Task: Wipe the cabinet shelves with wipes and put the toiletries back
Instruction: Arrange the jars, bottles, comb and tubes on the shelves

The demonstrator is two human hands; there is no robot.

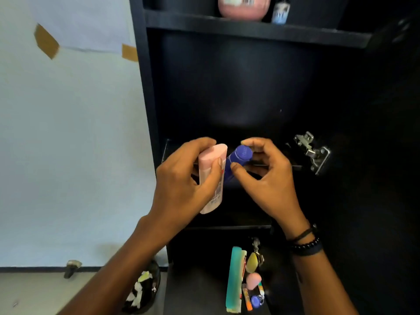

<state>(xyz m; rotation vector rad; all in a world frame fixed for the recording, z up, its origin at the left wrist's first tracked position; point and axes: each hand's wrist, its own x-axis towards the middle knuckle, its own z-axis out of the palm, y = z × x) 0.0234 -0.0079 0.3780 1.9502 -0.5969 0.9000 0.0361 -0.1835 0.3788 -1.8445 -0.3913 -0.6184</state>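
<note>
My left hand grips a pale pink bottle with a flat cap, held tilted in front of the middle shelf of a black cabinet. Beside it, my right hand pinches a blue bottle by its round cap between thumb and fingers. The two bottles touch at their tops. The middle compartment behind my hands is dark and shows nothing inside.
The upper shelf holds a pink tub and a small blue-labelled bottle. A teal packet, sponges and small items lie on the bottom shelf. A bin holding crumpled wipes stands on the floor. The door hinge juts at right.
</note>
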